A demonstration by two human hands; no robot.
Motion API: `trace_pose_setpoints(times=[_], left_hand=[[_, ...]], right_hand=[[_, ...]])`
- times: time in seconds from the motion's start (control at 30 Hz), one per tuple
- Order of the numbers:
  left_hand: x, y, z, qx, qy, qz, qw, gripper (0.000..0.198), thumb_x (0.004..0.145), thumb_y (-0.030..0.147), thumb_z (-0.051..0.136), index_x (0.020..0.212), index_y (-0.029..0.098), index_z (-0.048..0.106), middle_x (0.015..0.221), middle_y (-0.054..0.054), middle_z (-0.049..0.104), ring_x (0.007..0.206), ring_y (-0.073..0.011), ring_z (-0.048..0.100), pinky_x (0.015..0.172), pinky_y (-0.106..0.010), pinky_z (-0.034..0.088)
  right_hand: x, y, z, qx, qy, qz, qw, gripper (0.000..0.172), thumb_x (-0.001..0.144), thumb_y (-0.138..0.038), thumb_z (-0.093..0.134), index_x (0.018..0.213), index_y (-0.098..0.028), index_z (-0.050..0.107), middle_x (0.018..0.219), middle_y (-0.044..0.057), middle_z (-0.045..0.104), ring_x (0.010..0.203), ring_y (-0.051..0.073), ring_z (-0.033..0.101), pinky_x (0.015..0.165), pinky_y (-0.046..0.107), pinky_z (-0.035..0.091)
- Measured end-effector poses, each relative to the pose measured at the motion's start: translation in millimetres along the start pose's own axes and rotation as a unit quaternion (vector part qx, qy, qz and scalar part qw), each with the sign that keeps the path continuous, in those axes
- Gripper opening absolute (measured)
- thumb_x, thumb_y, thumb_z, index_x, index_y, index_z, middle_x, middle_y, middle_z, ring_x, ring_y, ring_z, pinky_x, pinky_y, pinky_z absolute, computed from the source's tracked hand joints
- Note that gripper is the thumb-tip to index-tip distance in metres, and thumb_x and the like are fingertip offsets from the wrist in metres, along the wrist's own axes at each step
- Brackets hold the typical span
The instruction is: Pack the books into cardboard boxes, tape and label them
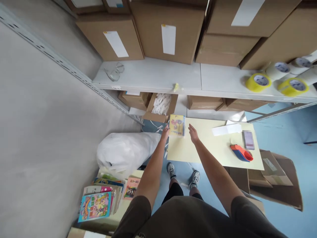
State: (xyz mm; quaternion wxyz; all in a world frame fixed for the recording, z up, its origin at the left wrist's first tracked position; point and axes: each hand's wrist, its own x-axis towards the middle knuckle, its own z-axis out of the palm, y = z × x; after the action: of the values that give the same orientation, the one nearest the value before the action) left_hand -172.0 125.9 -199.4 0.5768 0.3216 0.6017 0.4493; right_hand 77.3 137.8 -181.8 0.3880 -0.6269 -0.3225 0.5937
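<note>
My left hand (165,133) grips the left edge of a thin yellow picture book (176,125) at the back left corner of the cream table (205,148). Pink and blue figures show on the book's cover. My right hand (193,133) is over the table to the right of the book, apart from it, with its fingers stretched out and nothing in it. Just behind the book, an opened cardboard box (154,117) contains a heap of white pieces (162,103).
A tape dispenser (241,153), phone-like item (248,139) and white paper strips (227,129) lie on the table's right. Shelving (158,74) holds cartons (170,33) and tape rolls (258,82). A white sack (126,152) and stacked books (96,205) are left; cartons (274,168) stand right.
</note>
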Motion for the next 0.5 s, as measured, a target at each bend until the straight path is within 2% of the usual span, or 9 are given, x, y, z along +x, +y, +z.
trace_pose_setpoints(times=[0.03,0.1,0.2,0.33,0.5], left_hand=[[-12.5,2.9,-3.6,-0.011,0.024,-0.024,0.999,0.051,0.102,0.021,0.054,0.152,0.011,0.057,0.165,-0.017,0.051,0.155,-0.032,0.042,0.125,-0.042,0.032],[-39.6,7.1,-9.4,-0.034,0.034,-0.048,0.998,0.054,0.101,0.026,0.057,0.154,0.016,0.056,0.17,-0.015,0.044,0.156,-0.0311,0.041,0.125,-0.044,0.034],[-78.3,13.2,-10.6,-0.081,0.057,-0.041,0.994,0.06,0.1,0.034,0.058,0.157,0.018,0.053,0.17,-0.016,0.044,0.157,-0.0316,0.041,0.125,-0.046,0.036],[-118.6,32.5,4.8,-0.108,0.068,0.012,0.992,0.065,0.094,0.043,0.068,0.154,0.021,0.058,0.165,-0.015,0.051,0.156,-0.0344,0.043,0.126,-0.048,0.036],[-163.9,62.8,30.4,-0.122,0.116,0.074,0.983,0.07,0.087,0.05,0.076,0.15,0.022,0.064,0.159,-0.016,0.058,0.156,-0.0354,0.044,0.127,-0.049,0.034]], right_hand=[[-9.9,-4.9,-6.0,-0.004,-0.002,-0.009,1.0,0.079,0.088,-0.061,0.07,0.158,-0.027,0.057,0.169,0.008,0.047,0.158,0.031,0.041,0.13,0.051,0.033],[-29.8,-14.7,-18.5,-0.008,-0.018,-0.044,0.999,0.079,0.088,-0.065,0.07,0.156,-0.028,0.058,0.165,0.009,0.053,0.155,0.033,0.045,0.127,0.052,0.037],[-56.8,-29.3,-33.9,-0.024,-0.042,-0.087,0.995,0.08,0.085,-0.074,0.07,0.151,-0.029,0.064,0.158,0.012,0.06,0.15,0.036,0.052,0.123,0.055,0.042],[-80.3,-54.8,-46.6,-0.061,-0.073,-0.134,0.986,0.078,0.084,-0.077,0.07,0.147,-0.029,0.068,0.155,0.012,0.063,0.146,0.037,0.056,0.121,0.057,0.044],[-87.6,-94.8,-63.1,-0.113,-0.15,-0.186,0.965,0.077,0.085,-0.072,0.071,0.15,-0.031,0.065,0.161,0.01,0.057,0.151,0.036,0.05,0.122,0.055,0.044]])
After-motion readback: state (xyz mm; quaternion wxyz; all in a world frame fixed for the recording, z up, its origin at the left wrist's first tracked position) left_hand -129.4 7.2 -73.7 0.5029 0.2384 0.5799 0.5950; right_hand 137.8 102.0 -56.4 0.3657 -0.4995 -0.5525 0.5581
